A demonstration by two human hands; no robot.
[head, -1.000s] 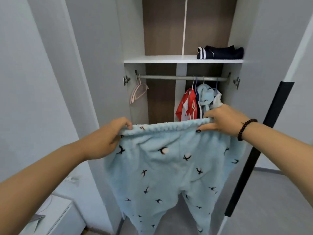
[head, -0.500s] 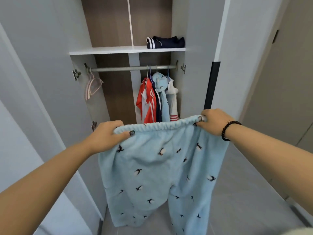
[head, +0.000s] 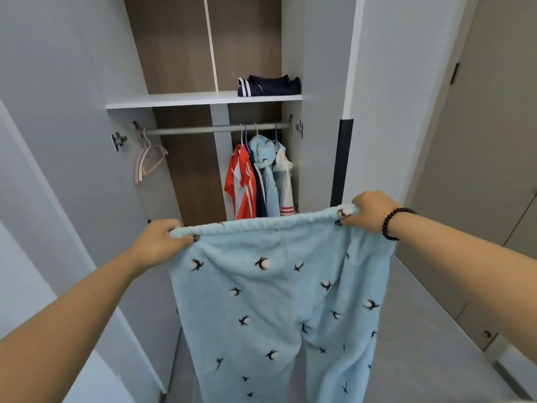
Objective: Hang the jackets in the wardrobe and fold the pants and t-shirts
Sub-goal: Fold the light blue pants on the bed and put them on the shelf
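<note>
both hands — left hand (head: 158, 244), right hand (head: 370, 212) — gripping pants (head: 270, 301)

Single head-worn wide-angle view, looking forward and slightly down from standing height. Faces the open wardrobe (head: 203, 97) straight on, close by, with both forearms reaching in from the bottom edge. No second view to share anything with.

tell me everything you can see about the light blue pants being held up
The light blue pants look like soft fleece, printed with small dark-and-white birds. They hang unfolded in front of the open wardrobe, legs running below the frame. The left hand and right hand grip the gathered elastic waistband at its two ends, stretching it.
</note>
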